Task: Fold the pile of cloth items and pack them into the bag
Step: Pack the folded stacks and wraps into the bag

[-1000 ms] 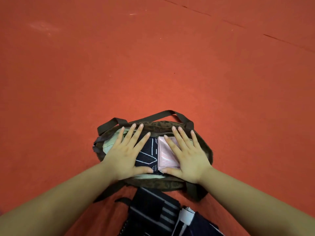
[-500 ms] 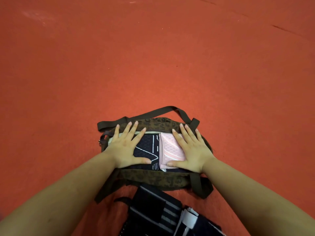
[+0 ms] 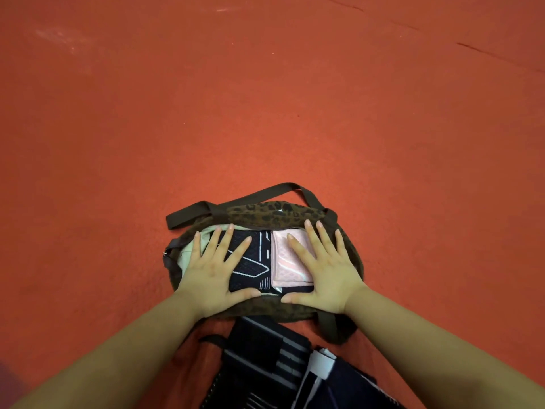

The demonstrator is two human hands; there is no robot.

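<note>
A brown leopard-print bag [image 3: 277, 215] with dark straps lies open on the red floor. Inside it sit a folded dark cloth with white line patterns [image 3: 255, 261], a folded pink cloth [image 3: 284, 265] to its right, and a pale green cloth [image 3: 187, 255] at the left end. My left hand [image 3: 213, 274] presses flat, fingers spread, on the green and dark cloths. Flat on the pink cloth and the bag's right side lies my right hand [image 3: 323, 270], its fingers spread too.
Dark striped fabric [image 3: 265, 358] with a white tag lies just below the bag, near my body. A dark strap [image 3: 236, 202] loops over the bag's far side. Red floor [image 3: 265, 98] stretches all around.
Both hands have stayed flat on the cloths and shifted slightly toward me. The bag's far leopard-print side now shows more above my fingertips.
</note>
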